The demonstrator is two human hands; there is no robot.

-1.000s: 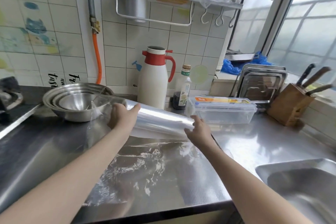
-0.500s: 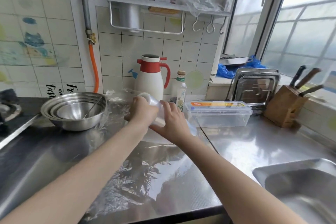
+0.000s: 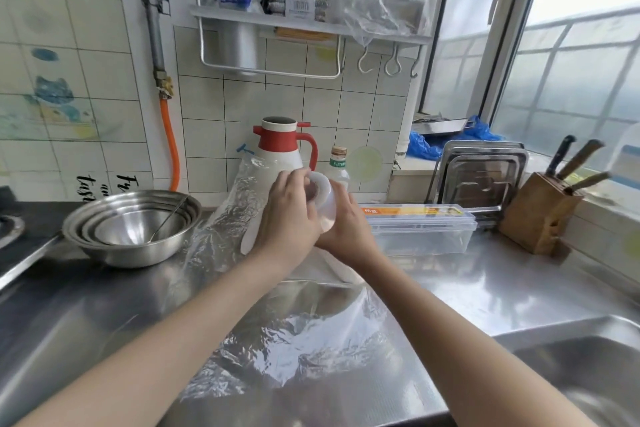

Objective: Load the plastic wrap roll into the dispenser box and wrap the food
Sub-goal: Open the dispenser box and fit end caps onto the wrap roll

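The plastic wrap roll [image 3: 323, 196] stands tilted on end above the steel counter, its open white core facing me. My left hand [image 3: 289, 215] grips its upper part from the left. My right hand [image 3: 348, 230] holds it from the right and below. A loose, crinkled sheet of clear wrap [image 3: 294, 343] trails from the roll, rising behind my left hand and spreading over the counter toward the front edge. The clear dispenser box [image 3: 420, 230] with an orange label lies closed on the counter just right of my hands.
Stacked steel bowls [image 3: 133, 227] sit at the left. A white and red thermos [image 3: 280, 146] and a small bottle [image 3: 337, 166] stand behind the roll. A knife block [image 3: 538, 215] and metal trays [image 3: 481, 172] are at the right, a sink [image 3: 581, 367] at the front right.
The roll went from lying across between my spread hands to standing on end. Both hands came together around it, and the loose sheet now rises behind my left hand.
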